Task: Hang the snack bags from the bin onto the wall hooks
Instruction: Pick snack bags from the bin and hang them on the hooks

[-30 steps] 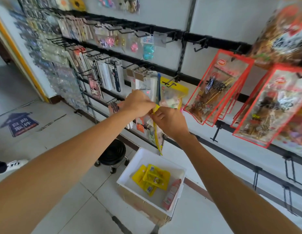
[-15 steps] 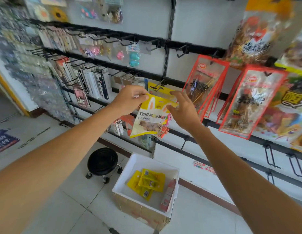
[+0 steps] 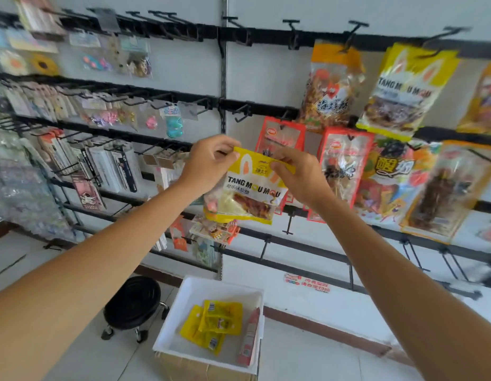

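White wall panelling fills the view, crossed by black rails bristling with hooks: stationery packs to the left, snack bags to the right. Front and centre, both hands are up. The left hand pinches the top left corner of a yellow Tang Mou Mou bag, and the right hand pinches the top right edge, fingers curled onto the header. That two-corner hold looks deliberate: it stretches the header flat so the hang hole, which I cannot make out, can be lined up with a hook tip.

The bag is in the air in front of the red-edged bags, on no hook yet. A matching yellow bag hangs from the top rail at the far right, so that row is my guess for the destination.

Open room? A bare hook juts from the middle rail just above the hands, and empty top-rail hooks stand higher up. Left of the orange-topped bag the way up looks free of stock. To the right the bags overlap closely, so edges could snag there.

Down on the floor, the white bin holds more yellow bags and a red packet, with a black stool just beside it.
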